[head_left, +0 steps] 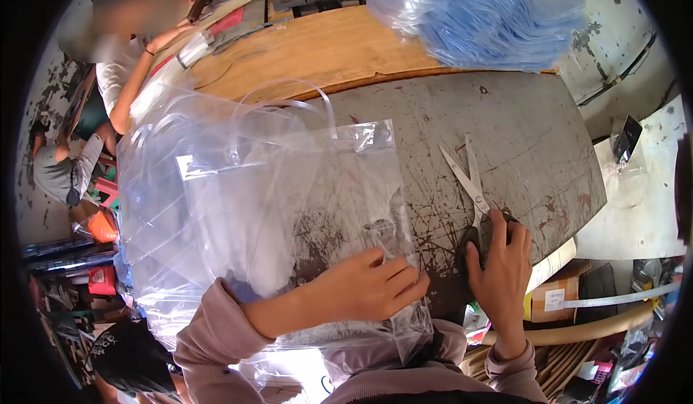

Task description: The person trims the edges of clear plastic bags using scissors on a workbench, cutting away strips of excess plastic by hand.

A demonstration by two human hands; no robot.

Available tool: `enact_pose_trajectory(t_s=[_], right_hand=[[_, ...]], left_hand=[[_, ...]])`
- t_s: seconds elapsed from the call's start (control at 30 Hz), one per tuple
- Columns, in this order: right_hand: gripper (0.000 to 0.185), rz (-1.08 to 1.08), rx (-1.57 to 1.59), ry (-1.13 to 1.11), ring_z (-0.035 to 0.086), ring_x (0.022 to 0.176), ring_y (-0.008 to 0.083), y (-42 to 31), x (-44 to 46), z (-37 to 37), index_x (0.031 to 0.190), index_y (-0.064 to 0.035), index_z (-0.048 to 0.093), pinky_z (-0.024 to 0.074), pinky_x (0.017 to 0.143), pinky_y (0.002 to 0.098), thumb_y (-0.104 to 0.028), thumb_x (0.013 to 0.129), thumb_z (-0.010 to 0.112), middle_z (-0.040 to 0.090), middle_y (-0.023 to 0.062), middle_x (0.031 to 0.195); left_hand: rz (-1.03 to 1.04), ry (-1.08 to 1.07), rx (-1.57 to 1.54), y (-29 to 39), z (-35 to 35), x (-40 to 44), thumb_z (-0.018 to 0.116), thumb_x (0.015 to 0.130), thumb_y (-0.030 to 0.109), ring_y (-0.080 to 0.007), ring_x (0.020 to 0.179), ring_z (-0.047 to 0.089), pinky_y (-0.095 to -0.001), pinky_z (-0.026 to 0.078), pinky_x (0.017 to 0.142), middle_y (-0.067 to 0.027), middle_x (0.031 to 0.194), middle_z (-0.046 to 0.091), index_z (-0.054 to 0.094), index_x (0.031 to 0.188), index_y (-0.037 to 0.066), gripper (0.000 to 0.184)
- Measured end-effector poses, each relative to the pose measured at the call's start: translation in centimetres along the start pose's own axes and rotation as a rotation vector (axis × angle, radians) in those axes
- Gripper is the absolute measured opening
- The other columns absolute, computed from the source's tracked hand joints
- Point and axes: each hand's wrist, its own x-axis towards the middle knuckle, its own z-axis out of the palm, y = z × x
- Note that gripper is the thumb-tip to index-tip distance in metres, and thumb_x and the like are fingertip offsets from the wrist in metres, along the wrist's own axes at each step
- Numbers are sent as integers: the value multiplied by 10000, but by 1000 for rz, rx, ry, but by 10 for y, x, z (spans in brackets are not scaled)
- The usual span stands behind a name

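Note:
A clear plastic bag (339, 209) with looped clear handles lies over the left part of the worn grey table, its lower edge hanging toward my lap. My left hand (375, 285) is closed at the bag's lower right edge, fingers curled on the film. Right of the bag, a pair of scissors (473, 187) lies on the table, blades slightly apart and pointing away from me. My right hand (502, 263) is on the dark scissor handles, thumb and fingers bent about them; the palm hides part of the handles.
A big pile of bluish clear plastic (491, 18) sits at the back on a wooden board (317, 46). At the far left, a person (123, 72) reaches over the board; other people sit lower down. A phone (627, 138) stands at the right, above a cardboard box (556, 299).

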Motion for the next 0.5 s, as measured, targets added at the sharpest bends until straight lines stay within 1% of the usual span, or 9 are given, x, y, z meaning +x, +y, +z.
enact_pose_trajectory(t_s=[0.03, 0.13, 0.2, 0.23, 0.3, 0.33, 0.4, 0.43, 0.5], right_hand=[[532, 8, -1, -1, 445, 946, 364, -1, 0, -3, 1212, -13, 444, 400, 766, 432, -173, 747, 647, 439, 207, 1020], [452, -2, -69, -16, 448, 963, 358, -6, 2, -10, 1162, -30, 497, 405, 768, 429, -189, 765, 643, 450, 197, 1057], [386, -78, -62, 81, 476, 963, 346, -11, 6, -12, 1097, -37, 545, 414, 782, 425, -173, 754, 662, 498, 165, 1044], [386, -73, -66, 90, 476, 963, 346, -14, 10, -11, 1097, -37, 545, 414, 782, 425, -173, 754, 662, 498, 165, 1044], [316, -267, 449, 34, 544, 896, 306, -20, 16, -9, 1019, -36, 585, 450, 742, 379, -149, 742, 687, 560, 127, 968], [316, -250, 439, 38, 544, 896, 306, -24, 17, -8, 1019, -36, 585, 450, 742, 379, -149, 742, 687, 560, 127, 968], [246, -251, 765, -232, 610, 782, 264, -29, 25, -3, 928, -14, 615, 481, 675, 323, -136, 735, 707, 603, 116, 861], [246, -255, 767, -231, 610, 782, 264, -29, 31, 0, 928, -14, 615, 481, 675, 323, -136, 735, 707, 603, 116, 861], [193, -252, 814, -361, 636, 695, 238, -29, 38, 4, 874, -13, 635, 492, 611, 297, -143, 748, 702, 626, 112, 789]], left_hand=[[6, -2, -6, 0, 0, 0, 580, 720, 135, -84, 666, 472, -215, 339, 529, 40, 681, 424, 619, 976, 116, 260], [-1, 33, -13, 1, -5, 1, 586, 712, 130, -78, 630, 460, -212, 326, 508, 44, 650, 403, 615, 919, 120, 209], [18, -11, -16, 2, -8, 1, 578, 735, 175, -89, 690, 471, -237, 343, 544, 41, 722, 456, 581, 922, 114, 196], [28, -5, -14, 2, -7, 1, 578, 735, 175, -89, 690, 471, -237, 343, 544, 41, 722, 456, 581, 922, 114, 196], [35, -18, 12, 5, -6, 1, 570, 736, 178, -89, 668, 468, -236, 341, 535, 43, 715, 450, 572, 900, 131, 170], [50, -13, 0, 6, -4, 1, 570, 736, 178, -89, 668, 468, -236, 341, 535, 43, 715, 450, 572, 900, 131, 170], [31, -32, 14, 6, -3, 1, 562, 737, 188, -88, 652, 463, -230, 330, 527, 42, 711, 444, 563, 878, 142, 149], [30, -32, 18, 5, -2, 1, 562, 737, 188, -88, 652, 463, -230, 330, 527, 42, 711, 444, 563, 878, 142, 149], [33, -24, 46, 6, 0, 1, 557, 735, 201, -87, 651, 462, -227, 325, 522, 40, 705, 438, 554, 858, 149, 134]])
